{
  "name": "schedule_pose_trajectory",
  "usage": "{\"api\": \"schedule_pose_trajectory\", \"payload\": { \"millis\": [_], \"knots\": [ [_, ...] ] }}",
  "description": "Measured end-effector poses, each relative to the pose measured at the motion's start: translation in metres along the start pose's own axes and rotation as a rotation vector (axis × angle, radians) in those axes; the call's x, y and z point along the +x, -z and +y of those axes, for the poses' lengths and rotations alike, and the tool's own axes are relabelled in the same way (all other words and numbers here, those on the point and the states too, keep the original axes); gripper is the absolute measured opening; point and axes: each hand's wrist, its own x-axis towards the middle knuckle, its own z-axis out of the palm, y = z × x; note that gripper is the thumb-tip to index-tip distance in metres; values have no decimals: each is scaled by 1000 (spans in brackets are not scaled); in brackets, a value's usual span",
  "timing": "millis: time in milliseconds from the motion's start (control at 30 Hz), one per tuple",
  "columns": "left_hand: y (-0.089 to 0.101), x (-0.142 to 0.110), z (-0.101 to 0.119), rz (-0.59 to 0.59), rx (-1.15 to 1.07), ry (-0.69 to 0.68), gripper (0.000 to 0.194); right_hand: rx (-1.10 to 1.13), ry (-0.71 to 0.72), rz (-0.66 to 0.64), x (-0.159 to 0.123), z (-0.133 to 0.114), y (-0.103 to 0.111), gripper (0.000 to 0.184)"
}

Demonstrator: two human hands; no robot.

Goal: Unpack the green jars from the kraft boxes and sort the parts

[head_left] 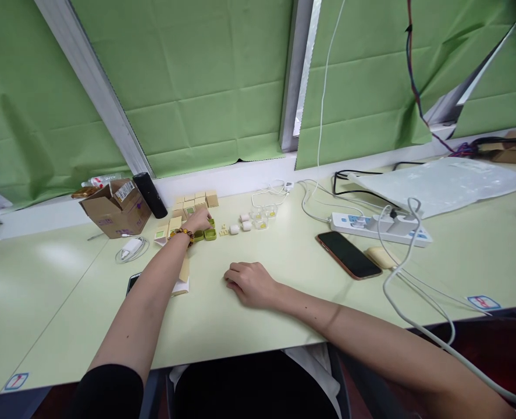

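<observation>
My left hand [198, 219], with a beaded bracelet [184, 234] at its wrist, reaches to the small green open cases [210, 234]. Its fingers are bent down and closed among them; what they hold, if anything, is hidden. Behind it stand several small tan boxes [200, 198], and more tan boxes [174, 225] lie to its left. To the right are tiny yellow pieces [223, 231], small white cylinders [234, 229] and clear containers with yellow inside [261, 222]. My right hand [249, 283] rests on the table, fingers curled closed with nothing seen in them.
An open cardboard box [124, 212] and a black cylinder [150, 195] stand at the back left. A white cable bundle [131, 249] lies nearby. On the right are a phone [348, 255], a cream case [380, 257], a power strip [382, 228] with cables, and a plastic bag [445, 181].
</observation>
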Motion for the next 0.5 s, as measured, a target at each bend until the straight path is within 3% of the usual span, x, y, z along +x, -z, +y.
{"api": "schedule_pose_trajectory", "payload": {
  "millis": [333, 500],
  "knots": [
    [6, -3, -11, 26, -17, 20, 50, 7, 14, 5, -1, 2, 0, 21],
    [16, -1, -23, 103, 8, 32, 31, 33, 28, 6, -2, 3, -1, 19]
  ]
}}
